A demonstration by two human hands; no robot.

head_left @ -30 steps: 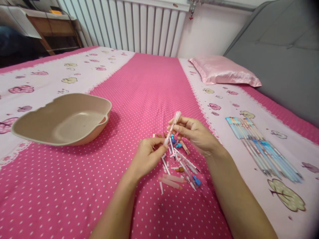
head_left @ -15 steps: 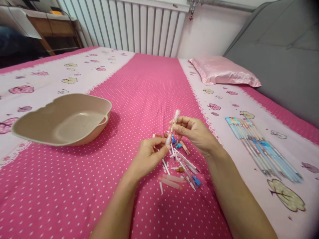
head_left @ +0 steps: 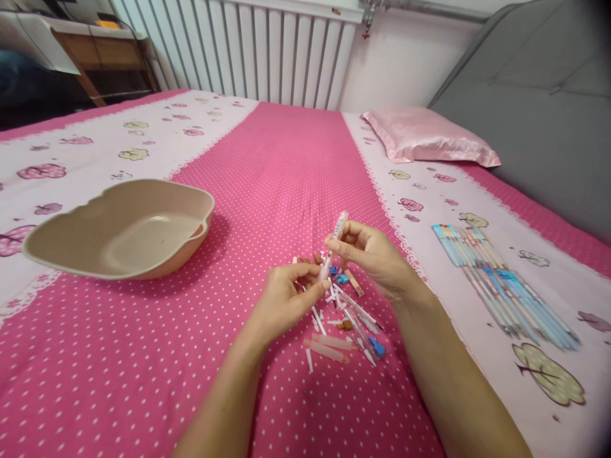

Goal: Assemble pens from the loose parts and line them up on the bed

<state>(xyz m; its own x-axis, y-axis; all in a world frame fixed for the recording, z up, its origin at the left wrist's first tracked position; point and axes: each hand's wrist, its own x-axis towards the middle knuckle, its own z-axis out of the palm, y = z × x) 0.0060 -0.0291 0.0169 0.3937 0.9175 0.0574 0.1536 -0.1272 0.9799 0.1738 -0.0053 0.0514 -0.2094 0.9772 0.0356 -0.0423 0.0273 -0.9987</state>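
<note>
Between my two hands a slim pinkish-white pen (head_left: 340, 224) stands tilted, its upper end leaning away to the right. My left hand (head_left: 291, 296) pinches its lower end between thumb and fingers. Higher up, my right hand (head_left: 370, 257) grips the same pen with thumb and bent fingers. Below them lies a loose pile of pen parts: white refills (head_left: 356, 302), pink translucent barrels (head_left: 329, 351), a blue piece (head_left: 377, 347), a brown piece (head_left: 344, 325) and a pink clip-like piece (head_left: 354, 284). My fingers hide part of the pen and of the pile.
A beige basin (head_left: 119, 235) stands on the pink dotted bedspread (head_left: 143, 356) at left. Two rows of pens (head_left: 520, 305) lie side by side on the right. Farther back are a pink pillow (head_left: 429, 137), a grey headboard (head_left: 539, 95) and a white radiator (head_left: 248, 54).
The pen has turned slightly in my fingers, and dark marks now show on its upper part. Both hands stay in nearly the same place; the pile and basin look unchanged.
</note>
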